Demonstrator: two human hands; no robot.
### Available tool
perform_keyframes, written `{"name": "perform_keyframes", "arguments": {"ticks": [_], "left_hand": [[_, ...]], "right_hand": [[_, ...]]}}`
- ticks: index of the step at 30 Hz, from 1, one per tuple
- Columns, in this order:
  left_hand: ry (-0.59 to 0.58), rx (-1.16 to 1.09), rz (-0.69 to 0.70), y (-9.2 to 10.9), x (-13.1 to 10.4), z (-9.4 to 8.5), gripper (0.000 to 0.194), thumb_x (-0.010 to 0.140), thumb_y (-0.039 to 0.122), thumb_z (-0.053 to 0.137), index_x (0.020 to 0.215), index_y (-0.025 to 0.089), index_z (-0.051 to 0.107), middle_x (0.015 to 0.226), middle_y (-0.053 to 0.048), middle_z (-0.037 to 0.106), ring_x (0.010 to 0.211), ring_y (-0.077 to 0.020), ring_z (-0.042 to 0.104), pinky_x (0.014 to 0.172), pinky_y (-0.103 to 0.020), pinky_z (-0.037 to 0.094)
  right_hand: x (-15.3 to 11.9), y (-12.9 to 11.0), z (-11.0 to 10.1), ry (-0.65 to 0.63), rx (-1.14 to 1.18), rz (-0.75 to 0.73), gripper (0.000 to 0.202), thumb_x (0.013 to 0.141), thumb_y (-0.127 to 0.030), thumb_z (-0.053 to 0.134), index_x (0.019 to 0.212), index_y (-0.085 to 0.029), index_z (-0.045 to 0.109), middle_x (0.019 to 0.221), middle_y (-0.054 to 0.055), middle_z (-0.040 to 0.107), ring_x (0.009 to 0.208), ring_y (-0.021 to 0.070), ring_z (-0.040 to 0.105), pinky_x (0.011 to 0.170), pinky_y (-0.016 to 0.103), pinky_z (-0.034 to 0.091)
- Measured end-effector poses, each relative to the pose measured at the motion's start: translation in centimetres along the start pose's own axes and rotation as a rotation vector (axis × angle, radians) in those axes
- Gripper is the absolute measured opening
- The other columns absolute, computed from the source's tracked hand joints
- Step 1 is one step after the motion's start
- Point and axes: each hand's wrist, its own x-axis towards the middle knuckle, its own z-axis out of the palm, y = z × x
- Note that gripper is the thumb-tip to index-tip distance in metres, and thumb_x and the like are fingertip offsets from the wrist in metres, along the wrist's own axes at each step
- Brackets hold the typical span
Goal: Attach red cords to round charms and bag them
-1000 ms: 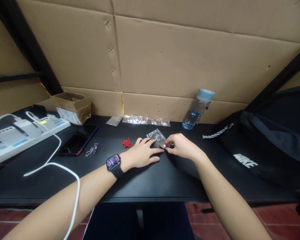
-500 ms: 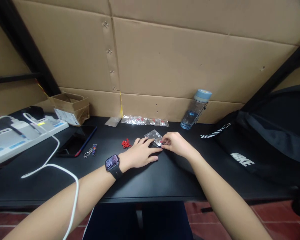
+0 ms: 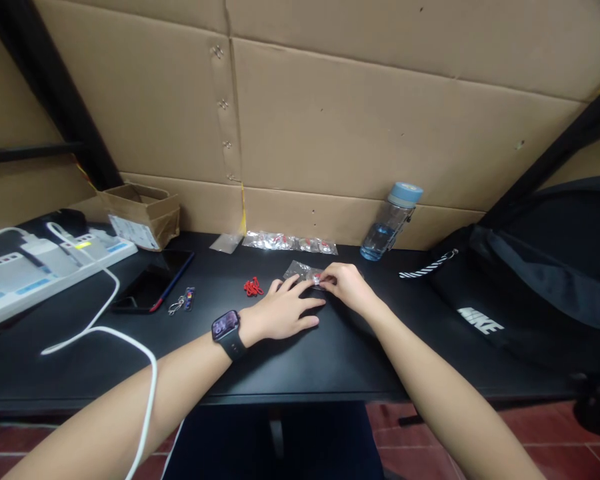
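Note:
My left hand [image 3: 287, 310], wearing a black smartwatch [image 3: 225, 325], lies with its fingers spread on the black table. Its fingertips rest at the lower edge of a clear plastic bag [image 3: 296, 268]. From the other side, my right hand [image 3: 347, 287] is closed in a pinch on a small round silver piece with red on it [image 3: 317, 278]. The piece is at the bag's right end, partly covered by my fingers; whether it is inside the bag I cannot tell. A small heap of red cord loops [image 3: 253, 287] sits left of my left hand.
Several bagged silver pieces [image 3: 290, 242] line the back, beside a flat clear bag [image 3: 226, 243]. A water bottle [image 3: 384, 230] and black backpack [image 3: 530, 313] stand right. Left are a keyring [image 3: 183, 302], tablet [image 3: 153, 283], cardboard box [image 3: 145, 213] and power strip [image 3: 65, 267]; a white cable [image 3: 150, 387] crosses my left forearm.
The silver piece has shifted slightly up, away from me, and my right fingers cover it differently. The clear bag's left end reaches further left. My left hand stays spread almost in place.

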Motion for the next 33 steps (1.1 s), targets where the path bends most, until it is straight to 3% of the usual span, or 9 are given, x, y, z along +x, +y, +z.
{"name": "perform_keyframes", "arguments": {"ticks": [6,15,18,25,33], "left_hand": [[0.128,0.056,0.009,0.6,0.1,0.2,0.058,0.098,0.054,0.05,0.149,0.028,0.045,0.156,-0.01,0.043,0.138,-0.0363,0.039,0.108,-0.054,0.036],[0.216,0.139,-0.162,0.4,0.2,0.9,0.053,0.101,0.057,0.04,0.148,0.034,0.049,0.137,-0.016,0.053,0.128,-0.0386,0.047,0.102,-0.056,0.037],[0.192,0.127,-0.15,0.3,0.2,0.9,0.05,0.101,0.056,0.04,0.143,0.034,0.054,0.138,-0.015,0.054,0.133,-0.0396,0.045,0.105,-0.059,0.034],[-0.003,0.037,-0.054,-0.9,0.1,-0.2,0.05,0.099,0.059,0.044,0.138,0.029,0.056,0.16,-0.013,0.039,0.152,-0.0424,0.019,0.111,-0.066,0.03],[-0.028,-0.006,-0.069,-1.2,0.3,-0.2,0.049,0.099,0.057,0.044,0.145,0.04,0.049,0.164,-0.011,0.032,0.152,-0.0419,0.021,0.111,-0.067,0.03]], "right_hand": [[0.3,0.5,0.7,0.006,0.123,0.058,0.011,0.079,-0.008,0.073,0.082,-0.018,0.073,0.082,0.004,0.074,0.07,0.0156,0.071,0.069,0.025,0.055],[0.2,0.1,0.7,-0.004,0.243,0.114,0.013,0.079,-0.009,0.07,0.076,-0.019,0.064,0.071,-0.001,0.072,0.066,0.0152,0.071,0.064,0.023,0.053],[0.1,0.1,0.5,-0.009,0.206,0.096,0.014,0.079,-0.011,0.073,0.077,-0.02,0.062,0.072,-0.002,0.069,0.064,0.0139,0.066,0.063,0.023,0.05],[-0.2,-0.3,-0.8,0.044,-0.031,0.028,0.029,0.071,-0.023,0.087,0.08,-0.022,0.059,0.086,-0.001,0.063,0.074,0.0142,0.056,0.068,0.025,0.042],[-0.2,0.0,-1.0,0.042,-0.052,0.09,0.03,0.072,-0.024,0.086,0.084,-0.023,0.058,0.089,-0.002,0.062,0.074,0.0138,0.054,0.065,0.024,0.039]]}}
